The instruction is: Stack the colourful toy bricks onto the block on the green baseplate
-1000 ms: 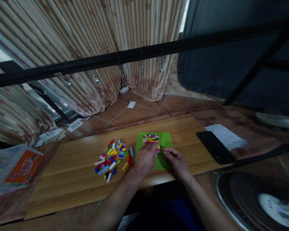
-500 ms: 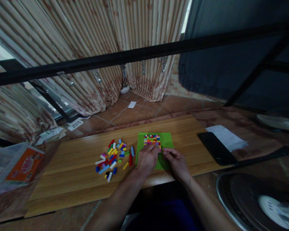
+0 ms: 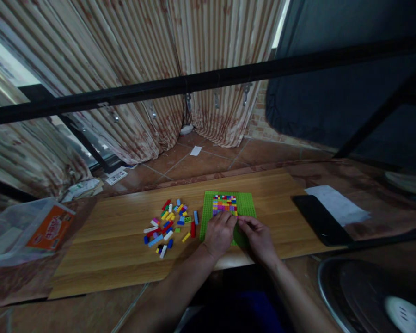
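A green baseplate [image 3: 247,203] lies on the wooden board [image 3: 100,249], with a block of coloured bricks [image 3: 224,204] pressed onto its far half. My left hand [image 3: 219,233] rests on the plate's near left part, fingers curled just below the brick block. My right hand [image 3: 258,236] is beside it on the plate, thumb and fingers pinched together near the left hand's fingertips; whatever they grip is too small to make out. A loose pile of coloured bricks [image 3: 168,224] lies on the board to the left of the plate.
A black phone [image 3: 321,225] and a white paper [image 3: 338,205] lie at the right end. A clear bag with an orange label [image 3: 27,230] sits at far left. A black bar [image 3: 194,83] crosses the view; a fan [image 3: 374,296] is at lower right.
My two hands have drawn closer together at the near edge of the brick block. The camera has shifted slightly, so everything sits a little further right.
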`<action>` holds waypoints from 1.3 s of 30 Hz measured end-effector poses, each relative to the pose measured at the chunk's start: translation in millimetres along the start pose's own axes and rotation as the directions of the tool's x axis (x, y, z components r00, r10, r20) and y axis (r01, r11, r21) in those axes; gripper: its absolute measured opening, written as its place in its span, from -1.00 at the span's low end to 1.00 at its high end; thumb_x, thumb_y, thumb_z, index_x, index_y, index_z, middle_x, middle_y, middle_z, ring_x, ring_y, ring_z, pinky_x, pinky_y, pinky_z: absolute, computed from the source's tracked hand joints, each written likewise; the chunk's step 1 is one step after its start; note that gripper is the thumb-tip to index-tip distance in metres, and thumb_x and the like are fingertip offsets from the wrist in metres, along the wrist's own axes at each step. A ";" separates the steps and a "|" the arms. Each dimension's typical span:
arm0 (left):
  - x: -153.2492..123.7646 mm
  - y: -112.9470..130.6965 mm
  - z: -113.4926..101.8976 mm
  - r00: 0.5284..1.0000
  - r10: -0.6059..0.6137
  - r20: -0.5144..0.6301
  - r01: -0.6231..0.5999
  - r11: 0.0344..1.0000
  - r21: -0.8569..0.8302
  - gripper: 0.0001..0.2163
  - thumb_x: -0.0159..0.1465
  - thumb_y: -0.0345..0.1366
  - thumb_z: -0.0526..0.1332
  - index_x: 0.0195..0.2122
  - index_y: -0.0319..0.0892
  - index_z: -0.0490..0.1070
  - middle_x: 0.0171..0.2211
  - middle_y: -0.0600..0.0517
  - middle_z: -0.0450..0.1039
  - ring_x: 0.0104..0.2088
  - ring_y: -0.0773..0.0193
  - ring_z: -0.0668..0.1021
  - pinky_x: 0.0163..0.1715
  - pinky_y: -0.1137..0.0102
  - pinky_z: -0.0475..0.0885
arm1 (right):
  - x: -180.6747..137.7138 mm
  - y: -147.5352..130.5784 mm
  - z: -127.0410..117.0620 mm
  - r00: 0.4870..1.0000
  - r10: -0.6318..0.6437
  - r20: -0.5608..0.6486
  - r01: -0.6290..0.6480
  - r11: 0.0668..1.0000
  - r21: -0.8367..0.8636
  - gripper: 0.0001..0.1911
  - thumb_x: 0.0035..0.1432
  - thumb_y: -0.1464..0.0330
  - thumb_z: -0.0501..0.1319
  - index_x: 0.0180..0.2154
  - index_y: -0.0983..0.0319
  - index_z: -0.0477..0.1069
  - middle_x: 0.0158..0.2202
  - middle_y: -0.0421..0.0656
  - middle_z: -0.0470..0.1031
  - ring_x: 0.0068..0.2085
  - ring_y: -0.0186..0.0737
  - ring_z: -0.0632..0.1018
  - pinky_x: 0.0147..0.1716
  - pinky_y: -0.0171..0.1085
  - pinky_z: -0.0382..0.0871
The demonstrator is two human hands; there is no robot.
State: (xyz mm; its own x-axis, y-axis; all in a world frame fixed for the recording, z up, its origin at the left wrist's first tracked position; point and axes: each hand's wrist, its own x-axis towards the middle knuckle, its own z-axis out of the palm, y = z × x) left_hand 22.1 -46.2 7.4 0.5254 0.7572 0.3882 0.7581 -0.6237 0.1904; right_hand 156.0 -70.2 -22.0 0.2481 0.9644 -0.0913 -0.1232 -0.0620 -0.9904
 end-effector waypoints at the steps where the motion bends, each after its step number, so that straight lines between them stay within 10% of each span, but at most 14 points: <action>1: -0.4 0.2 0.5 1.000 0.001 -0.004 -0.001 1.000 0.007 -0.78 0.35 -0.32 -0.01 -0.30 -0.17 0.41 -0.33 -0.01 0.44 -0.29 0.24 0.47 -0.29 0.37 0.39 | 0.1 0.5 -0.4 1.000 0.003 0.001 -0.003 1.000 -0.009 -0.63 -0.10 0.11 0.34 -0.32 0.24 0.55 -0.38 -0.12 0.57 -0.36 -0.22 0.49 -0.30 -0.24 0.34; 24: -4.3 2.7 -21.3 0.983 -0.184 -0.002 0.177 0.949 -0.262 -0.75 0.30 -0.36 0.00 -0.12 -0.10 0.43 -0.17 0.00 0.42 -0.12 0.23 0.46 -0.09 0.32 0.40 | 5.3 9.4 -5.4 0.999 -0.027 0.036 0.027 1.000 -0.009 -0.51 -0.19 0.06 0.37 -0.29 0.29 0.53 -0.40 -0.12 0.56 -0.40 -0.24 0.49 -0.37 -0.27 0.36; 30: -1.0 -22.2 -17.2 0.783 -0.620 0.040 0.490 0.576 -0.655 -0.59 0.26 -0.21 0.08 0.14 -0.12 0.25 0.12 -0.09 0.30 0.14 0.12 0.34 0.17 0.19 0.19 | 19.2 7.5 -9.8 0.996 -0.076 -0.039 0.071 0.991 -0.115 -0.43 -0.09 -0.01 0.26 -0.17 0.28 0.50 -0.21 -0.03 0.57 -0.23 -0.08 0.55 -0.20 -0.15 0.41; 39: -10.3 -2.1 8.7 0.691 -0.692 0.210 0.560 0.328 -0.761 -0.47 0.26 0.03 0.00 0.15 -0.17 0.27 0.20 -0.09 0.24 0.21 0.07 0.28 0.21 0.16 0.13 | 34.5 -0.9 12.2 0.984 -0.146 0.099 0.168 0.950 -0.264 -0.29 0.10 -0.04 0.06 0.16 0.25 0.26 0.19 0.02 0.28 0.19 -0.05 0.31 0.17 -0.09 0.11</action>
State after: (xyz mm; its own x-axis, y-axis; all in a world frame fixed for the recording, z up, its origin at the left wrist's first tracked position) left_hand 18.4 -50.9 -4.8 -0.0811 0.9953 -0.0528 0.2490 0.0715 0.9659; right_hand 152.9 -33.7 -23.0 0.1675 0.9837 0.0653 0.1787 0.0349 -0.9833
